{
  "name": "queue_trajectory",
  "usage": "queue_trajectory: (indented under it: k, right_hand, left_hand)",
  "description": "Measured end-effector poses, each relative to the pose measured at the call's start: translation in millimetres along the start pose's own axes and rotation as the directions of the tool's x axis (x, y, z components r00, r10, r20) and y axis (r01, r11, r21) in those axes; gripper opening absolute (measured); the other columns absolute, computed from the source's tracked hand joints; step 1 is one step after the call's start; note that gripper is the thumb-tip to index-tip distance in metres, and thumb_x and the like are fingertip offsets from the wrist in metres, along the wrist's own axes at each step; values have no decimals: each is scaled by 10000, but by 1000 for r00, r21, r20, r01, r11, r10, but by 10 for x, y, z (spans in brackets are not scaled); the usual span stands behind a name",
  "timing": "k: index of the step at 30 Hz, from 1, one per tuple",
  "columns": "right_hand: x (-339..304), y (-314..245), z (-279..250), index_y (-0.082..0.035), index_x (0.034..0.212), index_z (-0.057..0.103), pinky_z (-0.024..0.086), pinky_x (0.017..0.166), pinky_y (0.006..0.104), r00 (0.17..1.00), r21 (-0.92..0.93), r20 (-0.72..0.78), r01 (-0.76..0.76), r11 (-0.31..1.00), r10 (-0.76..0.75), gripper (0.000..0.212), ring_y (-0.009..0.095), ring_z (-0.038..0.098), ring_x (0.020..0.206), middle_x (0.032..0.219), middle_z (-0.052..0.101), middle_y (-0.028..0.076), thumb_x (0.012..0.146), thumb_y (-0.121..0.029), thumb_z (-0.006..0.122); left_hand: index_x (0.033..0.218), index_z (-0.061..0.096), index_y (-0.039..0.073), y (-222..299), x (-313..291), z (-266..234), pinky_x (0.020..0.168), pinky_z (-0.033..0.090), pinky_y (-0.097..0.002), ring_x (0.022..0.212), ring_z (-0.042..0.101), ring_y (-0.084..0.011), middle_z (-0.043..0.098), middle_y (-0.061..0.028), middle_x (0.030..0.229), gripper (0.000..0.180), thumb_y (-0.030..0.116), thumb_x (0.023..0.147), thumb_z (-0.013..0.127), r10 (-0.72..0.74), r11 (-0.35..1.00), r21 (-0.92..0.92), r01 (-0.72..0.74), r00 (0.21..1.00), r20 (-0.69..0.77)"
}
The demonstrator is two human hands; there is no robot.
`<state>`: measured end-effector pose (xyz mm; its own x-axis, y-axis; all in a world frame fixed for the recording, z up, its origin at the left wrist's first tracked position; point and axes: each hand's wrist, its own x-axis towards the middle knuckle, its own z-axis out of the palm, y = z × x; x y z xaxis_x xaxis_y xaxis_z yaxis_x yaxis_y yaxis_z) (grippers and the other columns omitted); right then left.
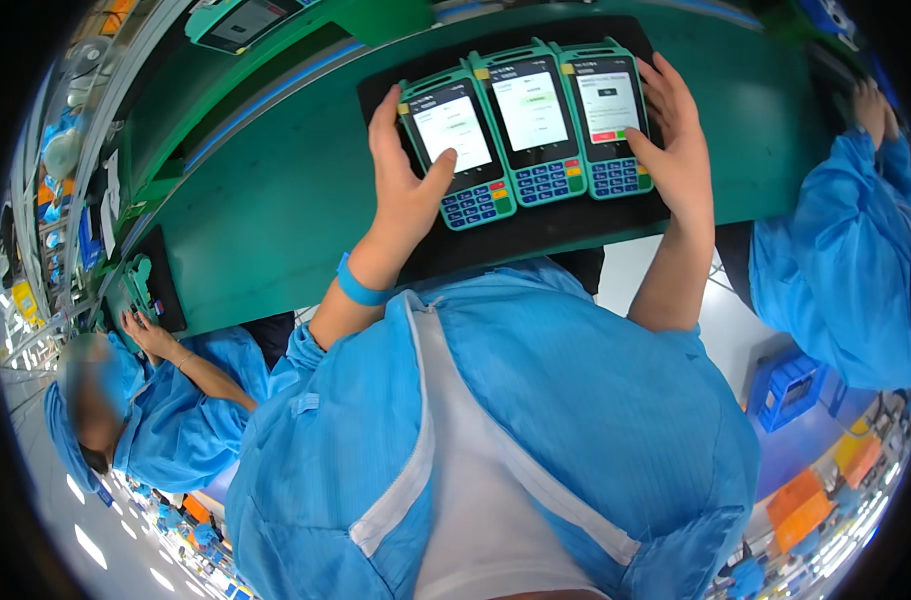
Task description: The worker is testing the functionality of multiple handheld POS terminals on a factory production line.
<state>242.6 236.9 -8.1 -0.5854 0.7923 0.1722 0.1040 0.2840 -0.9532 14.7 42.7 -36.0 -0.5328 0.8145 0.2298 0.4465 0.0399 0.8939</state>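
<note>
Three green payment terminals stand side by side on a black mat (pixel 436 250), screens lit and blue keypads toward me. My left hand (pixel 404 185) wraps the outer side of the left terminal (pixel 463 130), its thumb on the lower part of the screen. Around the outer side of the right terminal (pixel 601 100) curls my right hand (pixel 678 150); its thumb lies at the green button low on the screen, beside a red one. Neither hand touches the middle terminal (pixel 532 115). Some fingertips are hidden behind the terminals. A blue band (pixel 361 285) circles my left wrist.
The mat lies on a long green workbench (pixel 266 200). Another terminal (pixel 246 22) rests at the upper left. One co-worker (pixel 191 400) handles a green part at left; another co-worker's sleeve (pixel 836 260) is at right. A blue crate (pixel 788 388) stands behind on the right.
</note>
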Motion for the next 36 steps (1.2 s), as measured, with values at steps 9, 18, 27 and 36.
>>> queue_trajectory:
  k: [9, 18, 27, 36]
  right_hand:
    - [67, 24, -11, -38, 1441, 389, 401, 1038, 397, 998, 129, -58, -29, 991, 36, 695, 281, 515, 1228, 1357, 531, 197, 783, -20, 612]
    - [121, 204, 31, -3, 1368, 486, 405, 1030, 366, 983, 243, -162, -50, 969, 91, 535, 253, 533, 1187, 1284, 578, 185, 842, -50, 573]
    - [110, 262, -1, -5, 1356, 501, 389, 1052, 387, 983, 248, -161, -43, 968, 85, 498, 283, 526, 1216, 1282, 578, 195, 875, -121, 560]
    - [107, 277, -24, -6, 1361, 500, 371, 1066, 384, 985, 288, -148, -46, 957, 92, 510, 284, 515, 1233, 1289, 573, 193, 870, -129, 570]
  left_hand:
    - [1449, 256, -14, 51, 21, -76, 1119, 275, -422, 1320, 346, -348, 331, -226, 1414, 770, 68, 795, 655, 30, 999, 36, -31, 999, 17]
    - [1319, 471, 4, 53, 212, -342, 1045, 379, -408, 1232, 480, -318, 500, -175, 1310, 541, 64, 810, 641, 96, 993, 85, -87, 990, -100]
    - [1355, 535, 96, -213, 963, -1141, 896, 415, -423, 1025, 486, -329, 496, -170, 1106, 548, 206, 835, 671, 465, 617, 786, -30, 820, -333]
    - [1331, 571, 89, -317, 1147, -1241, 818, 470, -411, 918, 539, -312, 544, -153, 999, 508, 221, 849, 663, 422, 662, 750, -17, 835, -354]
